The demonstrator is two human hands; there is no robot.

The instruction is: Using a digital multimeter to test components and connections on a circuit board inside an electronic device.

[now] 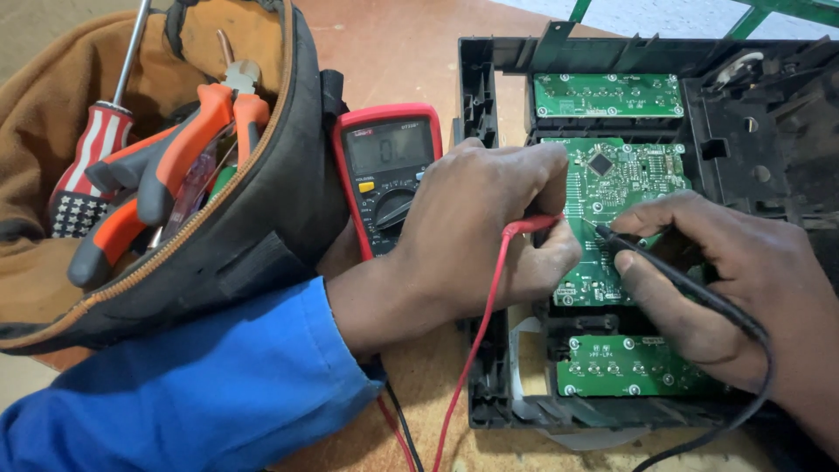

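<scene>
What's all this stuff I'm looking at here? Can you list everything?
Multimeter: one, red and grey, beside the bag.
Tool bag: one, tan and black, left, open.
Pliers: orange and grey handles, number unclear, in the bag.
Screwdriver: one, striped handle, in the bag.
Circuit boards: three, green, inside the black casing.
Red probe: one, in the left hand.
Black probe: one, in the right hand, tip on the middle board.
</scene>
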